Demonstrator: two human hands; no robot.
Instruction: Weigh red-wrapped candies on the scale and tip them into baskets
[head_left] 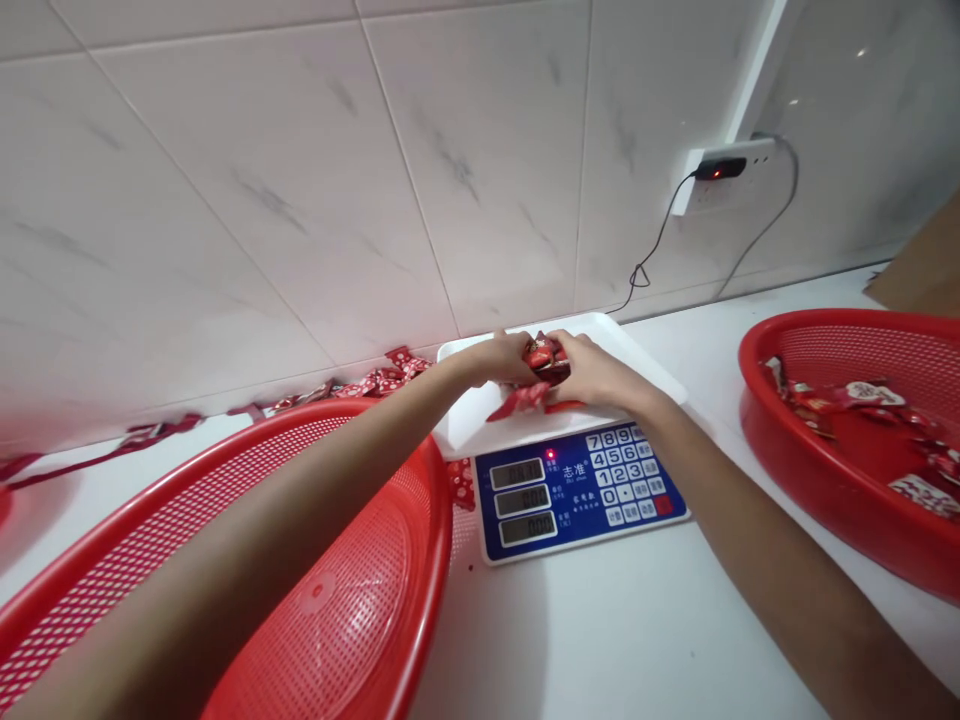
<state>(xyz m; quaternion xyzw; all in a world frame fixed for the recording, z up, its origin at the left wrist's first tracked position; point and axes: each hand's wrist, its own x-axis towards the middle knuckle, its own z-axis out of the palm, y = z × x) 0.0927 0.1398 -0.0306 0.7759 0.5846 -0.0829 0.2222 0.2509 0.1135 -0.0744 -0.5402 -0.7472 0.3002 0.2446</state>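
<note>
Both my hands meet over the white tray (472, 420) of a digital scale. Between them is a bunch of small red wrapped packets (546, 356), likely candies. My left hand (504, 358) curls round the bunch from the left, and my right hand (592, 372) closes on it from the right. A piece of red dotted fabric (521, 402) hangs below the packets, close to the tray. My fingers hide much of what they hold. In front of the tray is the scale's blue panel (577, 490), with lit displays and a keypad.
An empty-looking red mesh basket (431, 590) stands at the left, under my left forearm. Another red basket (787, 480) at the right holds several wrapped packets. Red dotted ribbons (382, 380) lie along the tiled wall. A cable runs to a wall socket (694, 195).
</note>
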